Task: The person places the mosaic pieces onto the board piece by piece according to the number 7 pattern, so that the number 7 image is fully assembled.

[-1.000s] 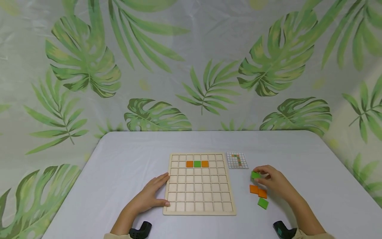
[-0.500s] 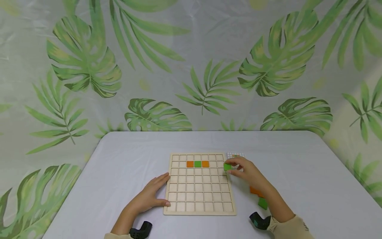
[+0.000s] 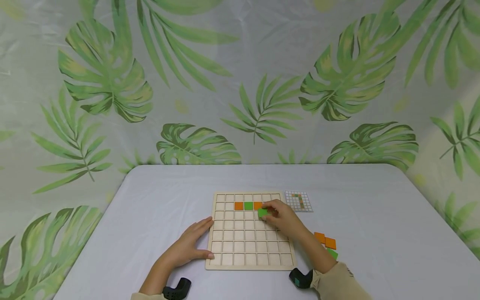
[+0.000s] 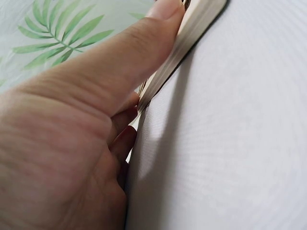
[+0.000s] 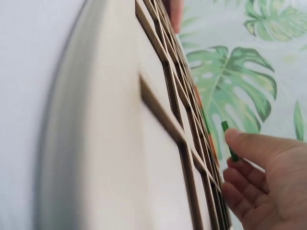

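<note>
Resting flat against the left edge of the wooden board (image 3: 250, 231), the left hand (image 3: 188, 245) lies with fingers straight, thumb along the frame, seemingly to keep the board from sliding on the tabletop (image 3: 157, 216). On the board, an orange, a green and another orange tile (image 3: 238, 206) sit in one row. Just below that row, the right hand (image 3: 282, 217) pinches a green tile (image 3: 262, 212) at its fingertips, hovering over the cells. Further right lie a small pattern card (image 3: 298, 201) and spare tiles (image 3: 325, 242), well apart from both hands.
</note>
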A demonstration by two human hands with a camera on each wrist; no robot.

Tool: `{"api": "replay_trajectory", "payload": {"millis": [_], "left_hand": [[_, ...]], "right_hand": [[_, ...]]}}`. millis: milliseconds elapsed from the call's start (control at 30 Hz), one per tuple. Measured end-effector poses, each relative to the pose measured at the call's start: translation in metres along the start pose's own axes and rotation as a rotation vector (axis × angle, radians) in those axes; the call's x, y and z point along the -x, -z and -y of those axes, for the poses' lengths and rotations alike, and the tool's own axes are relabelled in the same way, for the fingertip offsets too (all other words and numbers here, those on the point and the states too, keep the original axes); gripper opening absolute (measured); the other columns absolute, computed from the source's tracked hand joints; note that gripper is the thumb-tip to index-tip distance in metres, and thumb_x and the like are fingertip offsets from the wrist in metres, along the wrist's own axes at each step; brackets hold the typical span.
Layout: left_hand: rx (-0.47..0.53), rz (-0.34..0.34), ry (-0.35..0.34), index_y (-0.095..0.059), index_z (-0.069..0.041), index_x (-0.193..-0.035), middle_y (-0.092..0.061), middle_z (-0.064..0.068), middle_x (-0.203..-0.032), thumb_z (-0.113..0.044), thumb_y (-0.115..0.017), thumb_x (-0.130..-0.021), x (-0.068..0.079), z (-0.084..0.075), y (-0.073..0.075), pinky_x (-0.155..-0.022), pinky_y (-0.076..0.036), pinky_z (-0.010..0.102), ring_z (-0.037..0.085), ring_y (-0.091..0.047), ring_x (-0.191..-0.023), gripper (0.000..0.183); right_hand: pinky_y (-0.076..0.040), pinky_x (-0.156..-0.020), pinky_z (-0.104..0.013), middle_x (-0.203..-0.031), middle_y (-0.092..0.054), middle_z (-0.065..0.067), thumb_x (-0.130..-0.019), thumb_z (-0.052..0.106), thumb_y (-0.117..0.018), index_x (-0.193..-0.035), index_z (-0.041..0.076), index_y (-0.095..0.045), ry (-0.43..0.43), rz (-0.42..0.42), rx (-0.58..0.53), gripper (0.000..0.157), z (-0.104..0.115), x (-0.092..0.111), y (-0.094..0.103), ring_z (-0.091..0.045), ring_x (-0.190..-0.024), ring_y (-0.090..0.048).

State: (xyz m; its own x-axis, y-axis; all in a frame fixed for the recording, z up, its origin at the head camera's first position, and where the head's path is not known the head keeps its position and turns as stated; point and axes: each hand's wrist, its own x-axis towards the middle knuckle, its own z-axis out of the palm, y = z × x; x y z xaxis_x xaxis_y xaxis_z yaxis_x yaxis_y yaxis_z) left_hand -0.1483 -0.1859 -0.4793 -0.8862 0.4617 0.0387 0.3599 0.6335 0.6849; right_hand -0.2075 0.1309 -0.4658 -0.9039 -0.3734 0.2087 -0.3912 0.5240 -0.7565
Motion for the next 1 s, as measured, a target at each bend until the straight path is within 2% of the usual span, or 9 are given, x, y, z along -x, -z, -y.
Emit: {"api": "replay_trajectory", "payload": {"millis": [133,267,367,533,733,800,1000], "left_hand": [[0.000,0.001,0.002,-0.032,-0.007,-0.139,-0.025,0.006,-0.146,-0.051,-0.071,-0.063,0.000,0.000,0.000,-0.106,-0.009,0.050,0.031,-0.017,-0.132,0.097],[0.004,0.000,0.005,-0.032,-0.007,-0.140,-0.024,0.006,-0.146,-0.051,-0.071,-0.062,0.000,0.000,0.000,-0.105,-0.009,0.051,0.032,-0.017,-0.132,0.097],[0.007,0.000,0.005,-0.032,-0.007,-0.139,-0.024,0.006,-0.146,-0.051,-0.071,-0.062,0.000,0.000,-0.001,-0.105,-0.010,0.051,0.032,-0.017,-0.132,0.097],[0.014,0.000,0.001,-0.032,-0.007,-0.140,-0.024,0.005,-0.146,-0.051,-0.071,-0.063,0.000,0.001,-0.001,-0.105,-0.009,0.051,0.032,-0.016,-0.132,0.097],[0.019,-0.002,0.002,-0.032,-0.008,-0.140,-0.024,0.005,-0.146,-0.051,-0.071,-0.063,0.000,0.001,-0.002,-0.105,-0.009,0.051,0.032,-0.016,-0.132,0.097],[0.018,-0.004,0.004,-0.032,-0.008,-0.140,-0.024,0.005,-0.146,-0.051,-0.071,-0.063,0.001,0.001,-0.001,-0.105,-0.009,0.051,0.032,-0.016,-0.132,0.096],[0.013,-0.005,0.004,-0.032,-0.008,-0.140,-0.024,0.004,-0.146,-0.051,-0.071,-0.063,0.001,0.001,-0.001,-0.105,-0.009,0.052,0.032,-0.016,-0.132,0.096]], "right_hand": [[-0.046,-0.071,-0.027,-0.099,-0.057,0.000,-0.078,0.013,-0.070,-0.104,0.008,-0.062,-0.017,-0.026,0.004,0.026,-0.002,-0.003,-0.009,-0.013,-0.084,-0.050],[-0.044,-0.078,-0.030,-0.102,-0.056,0.001,-0.078,0.012,-0.070,-0.101,0.011,-0.065,-0.046,-0.021,0.003,0.024,-0.003,-0.005,-0.014,-0.014,-0.090,-0.050],[-0.042,-0.082,-0.034,-0.102,-0.055,0.001,-0.077,0.013,-0.071,-0.100,0.013,-0.066,-0.069,-0.013,0.003,0.024,-0.003,-0.006,-0.016,-0.016,-0.096,-0.049],[-0.042,-0.081,-0.035,-0.102,-0.054,0.001,-0.076,0.016,-0.072,-0.104,0.014,-0.065,-0.078,0.006,-0.006,0.028,-0.002,-0.005,-0.014,-0.016,-0.093,-0.049],[-0.043,-0.081,-0.038,-0.111,-0.054,-0.004,-0.080,0.018,-0.069,-0.120,0.008,-0.056,-0.040,0.017,-0.059,0.043,0.003,0.002,0.005,-0.020,-0.098,-0.049],[-0.043,-0.084,-0.040,-0.115,-0.053,-0.006,-0.081,0.020,-0.068,-0.123,0.008,-0.052,-0.013,0.010,-0.051,0.047,0.005,0.007,0.015,-0.022,-0.101,-0.049],[-0.042,-0.087,-0.046,-0.120,-0.053,-0.006,-0.078,0.023,-0.070,-0.125,0.010,-0.051,-0.010,-0.048,-0.001,0.052,0.006,0.030,0.046,-0.024,-0.105,-0.048]]}}
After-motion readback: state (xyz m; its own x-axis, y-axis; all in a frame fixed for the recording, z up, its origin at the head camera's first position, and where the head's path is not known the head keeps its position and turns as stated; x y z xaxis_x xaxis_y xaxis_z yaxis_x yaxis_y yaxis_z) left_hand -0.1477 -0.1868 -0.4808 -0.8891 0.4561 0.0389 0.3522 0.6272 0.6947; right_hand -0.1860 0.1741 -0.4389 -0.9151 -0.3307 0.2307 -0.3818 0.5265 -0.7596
